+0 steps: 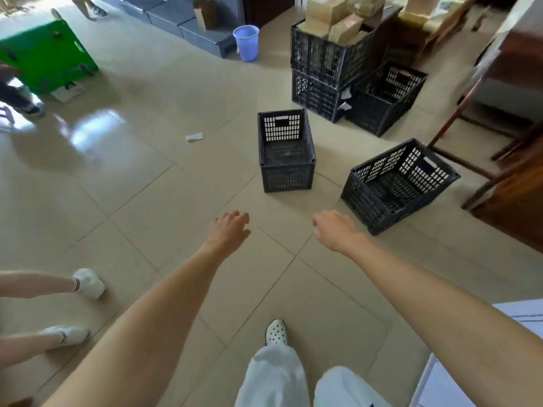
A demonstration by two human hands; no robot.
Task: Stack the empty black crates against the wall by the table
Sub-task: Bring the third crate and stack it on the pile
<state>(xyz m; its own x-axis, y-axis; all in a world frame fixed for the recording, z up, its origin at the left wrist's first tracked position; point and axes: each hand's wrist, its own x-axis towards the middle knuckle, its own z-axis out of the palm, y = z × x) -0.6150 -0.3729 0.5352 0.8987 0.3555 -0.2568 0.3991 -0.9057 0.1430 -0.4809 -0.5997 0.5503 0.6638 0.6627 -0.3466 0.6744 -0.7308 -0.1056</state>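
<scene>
A glossy tiled floor (141, 201) is seen below both outstretched arms. The left hand (229, 229) and right hand (335, 229) are held open, empty. An empty black crate (286, 151) stands just ahead between them; another crate (396, 183) sits tilted beyond the right hand. They are judged light and rigid, best gripped by the handle slots.

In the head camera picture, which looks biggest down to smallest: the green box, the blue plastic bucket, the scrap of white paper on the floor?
1. Green box
2. Blue plastic bucket
3. Scrap of white paper
</scene>
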